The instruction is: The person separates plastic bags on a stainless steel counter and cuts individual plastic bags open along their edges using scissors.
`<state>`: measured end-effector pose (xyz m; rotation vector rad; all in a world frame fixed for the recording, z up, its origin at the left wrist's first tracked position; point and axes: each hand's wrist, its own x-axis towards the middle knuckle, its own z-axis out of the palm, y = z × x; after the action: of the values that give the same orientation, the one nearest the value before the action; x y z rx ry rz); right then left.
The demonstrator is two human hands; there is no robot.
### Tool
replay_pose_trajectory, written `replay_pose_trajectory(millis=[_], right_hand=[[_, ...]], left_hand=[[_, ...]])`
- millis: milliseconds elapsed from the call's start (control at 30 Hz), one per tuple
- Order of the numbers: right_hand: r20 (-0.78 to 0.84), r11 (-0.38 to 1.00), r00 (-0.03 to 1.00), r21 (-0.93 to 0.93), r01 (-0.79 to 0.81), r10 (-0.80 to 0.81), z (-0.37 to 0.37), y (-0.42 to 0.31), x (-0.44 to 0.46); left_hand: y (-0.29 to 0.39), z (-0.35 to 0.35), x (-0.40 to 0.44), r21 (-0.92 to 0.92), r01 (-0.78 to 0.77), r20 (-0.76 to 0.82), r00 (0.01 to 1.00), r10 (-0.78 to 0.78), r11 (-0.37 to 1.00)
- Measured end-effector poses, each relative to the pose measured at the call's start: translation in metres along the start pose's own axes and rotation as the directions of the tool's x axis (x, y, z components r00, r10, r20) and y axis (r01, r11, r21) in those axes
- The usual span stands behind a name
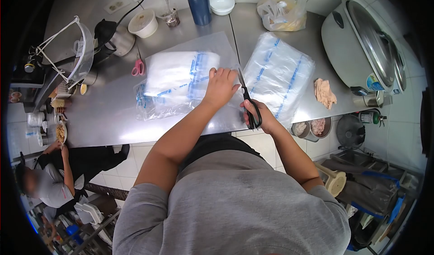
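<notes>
My right hand (261, 116) grips black-handled scissors (245, 92), their blades pointing away from me along the edge of a clear plastic bag (226, 51). My left hand (221, 87) has its fingers bent onto the clear plastic, left of the blades. Beneath and left of that hand lies a folded stack of white plastic bags with blue print (174, 72), partly inside the clear plastic. To the right of the scissors, a second pack of blue-printed plastic bags (280, 74) lies flat on the steel table (113, 119). Exactly what the left fingertips pinch is hard to see.
Pink scissors (138, 67), a blue bottle (199, 6), a white bowl (222, 4) and a tied plastic bag (282, 13) stand around. At right are a large cooker (357, 42) and a crumpled pinkish glove (324, 93). Another person (52, 182) works at the left.
</notes>
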<state>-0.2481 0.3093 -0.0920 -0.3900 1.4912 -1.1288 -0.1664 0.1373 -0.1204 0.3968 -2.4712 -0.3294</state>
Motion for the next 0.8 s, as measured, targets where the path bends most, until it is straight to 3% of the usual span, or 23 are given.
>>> replay_pose_trajectory(millis=[133, 367, 567, 800], right_hand=[[-0.002, 1.0, 1.0, 0.007, 0.005, -0.005, 0.001, 0.0, 0.001], [0.006, 0.999, 1.0, -0.05, -0.011, 0.011, -0.001, 0.003, 0.005], [0.176, 0.993, 0.984, 0.101, -0.058, 0.039, 0.001, -0.003, 0.003], [0.256, 0.97, 0.967, 0.237, -0.059, -0.004, -0.002, -0.001, 0.009]], left_hand=[[-0.01, 0.01, 0.0, 0.097, -0.03, 0.078, 0.997, 0.022, 0.995], [-0.016, 0.012, -0.004, 0.103, -0.091, 0.032, 0.996, 0.088, 0.99], [-0.011, 0.005, -0.004, 0.039, -0.098, 0.031, 0.995, 0.096, 0.994], [0.001, -0.01, -0.004, 0.01, -0.078, 0.023, 0.997, 0.078, 0.997]])
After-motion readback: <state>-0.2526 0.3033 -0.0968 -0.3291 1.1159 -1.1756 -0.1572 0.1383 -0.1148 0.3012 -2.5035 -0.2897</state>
